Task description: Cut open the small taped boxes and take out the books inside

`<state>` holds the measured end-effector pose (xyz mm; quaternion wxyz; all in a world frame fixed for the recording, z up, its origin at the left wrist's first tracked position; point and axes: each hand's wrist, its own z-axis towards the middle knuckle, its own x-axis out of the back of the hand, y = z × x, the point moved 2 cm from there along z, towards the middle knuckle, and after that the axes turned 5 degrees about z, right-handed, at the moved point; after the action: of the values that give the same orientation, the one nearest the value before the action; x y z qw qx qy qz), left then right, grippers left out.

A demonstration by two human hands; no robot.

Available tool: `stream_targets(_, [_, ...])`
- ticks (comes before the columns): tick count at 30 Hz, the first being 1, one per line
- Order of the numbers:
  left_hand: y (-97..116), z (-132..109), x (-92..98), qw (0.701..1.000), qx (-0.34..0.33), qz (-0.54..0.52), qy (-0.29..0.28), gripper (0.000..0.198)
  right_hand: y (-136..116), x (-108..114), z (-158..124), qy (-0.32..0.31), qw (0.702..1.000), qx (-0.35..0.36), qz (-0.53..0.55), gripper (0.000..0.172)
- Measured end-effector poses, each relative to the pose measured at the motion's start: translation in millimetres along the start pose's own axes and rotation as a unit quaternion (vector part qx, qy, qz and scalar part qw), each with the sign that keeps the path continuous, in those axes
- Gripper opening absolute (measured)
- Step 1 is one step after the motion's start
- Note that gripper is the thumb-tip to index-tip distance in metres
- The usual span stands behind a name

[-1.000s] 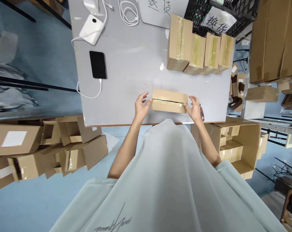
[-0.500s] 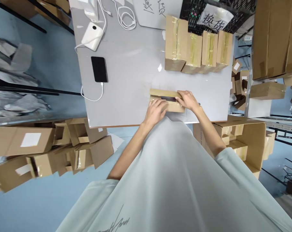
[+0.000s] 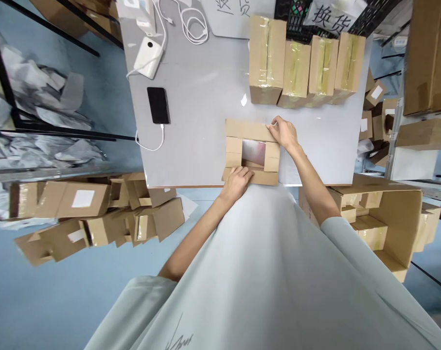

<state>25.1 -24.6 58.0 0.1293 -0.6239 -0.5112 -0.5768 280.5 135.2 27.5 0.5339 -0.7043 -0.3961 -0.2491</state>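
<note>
A small brown cardboard box [image 3: 235, 153] lies near the table's front edge, its long flaps folded outward. Between its two short side flaps, a square gap shows something pale with a pinkish tint, too unclear to name. My left hand [image 3: 238, 183] is closed over the near flap, fingers bent across its edge. At the far right corner, the thumb and fingers of my right hand [image 3: 284, 132] pinch the far flap.
Several taped cartons [image 3: 267, 58] stand in a row at the back right, before a black crate [image 3: 296, 22]. On the left of the table [image 3: 194, 107] are a black phone [image 3: 158, 105], a white power bank [image 3: 147, 57] and cables. Cartons [image 3: 83, 197] crowd the floor.
The box's long flaps have swung apart, widening the gap between them. My right hand has moved away from me with the far flap, and my left hand toward me with the near one.
</note>
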Motion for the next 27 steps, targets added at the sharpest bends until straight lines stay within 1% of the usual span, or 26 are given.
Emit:
stream_targets(2, [1.3,-6.7,-6.3,1.0,0.023,-0.009,-0.013,0.045,3.0,-6.9,8.4,-0.005,1.0,0.003,-0.01,0.031])
stream_targets(4, [1.5,-9.7,-6.6,0.998,0.045,-0.031,-0.015,0.047,0.8,-11.0,9.0,-0.006,0.999,0.025,-0.024,0.03])
stream_targets(7, [0.9,-7.2,1.8,0.993,0.059,-0.099,-0.017,0.06,-14.0,-13.1,-7.1,0.01,0.996,0.07,-0.053,0.033])
stream_targets(9, [-1.2,-0.9,9.1,0.989,0.06,-0.133,-0.015,0.059,-29.8,-16.2,-27.2,-0.003,0.992,0.094,-0.081,0.036])
stream_targets(10, [-3.0,3.6,12.2,0.989,0.058,-0.136,-0.013,0.056,-38.4,-19.3,-39.0,-0.026,0.989,0.107,-0.098,0.038])
stream_targets(11, [-5.4,9.0,14.5,0.99,0.056,-0.129,-0.012,0.052,-46.8,-23.6,-51.2,-0.062,0.984,0.121,-0.115,0.039])
stream_targets(14, [-13.5,27.5,16.0,0.996,0.054,-0.068,-0.026,0.042,-66.1,-37.6,-85.7,-0.179,0.96,0.147,-0.158,0.037])
stream_targets(15, [-15.5,33.1,15.3,0.997,0.058,-0.041,-0.036,0.038,-69.7,-40.4,-94.9,-0.202,0.954,0.146,-0.167,0.036])
stream_targets(16, [-16.8,37.7,14.7,0.997,0.062,-0.016,-0.044,0.035,-71.7,-41.3,-102.7,-0.212,0.952,0.141,-0.172,0.035])
stream_targets(18, [-16.9,41.8,15.1,0.996,0.068,0.02,-0.046,0.031,-71.6,-36.4,-115.5,-0.2,0.955,0.13,-0.175,0.036])
stream_targets(20, [-15.8,38.0,19.5,0.997,0.07,0.028,-0.02,0.032,-66.1,-23.2,-127.2,-0.162,0.965,0.117,-0.168,0.038])
stream_targets(22, [-18.2,26.9,27.3,0.997,0.078,0.018,0.015,0.035,-55.8,-5.6,-140.3,-0.119,0.976,0.094,-0.158,0.038])
stream_targets(25, [-33.4,4.2,40.2,0.992,0.111,0.017,0.054,0.041,-35.5,16.8,-161.8,-0.065,0.986,0.04,-0.149,0.037])
stream_targets(27, [-48.0,-9.1,45.6,0.987,0.142,0.03,0.066,0.047,-24.0,23.3,-173.5,-0.043,0.988,0.006,-0.15,0.035])
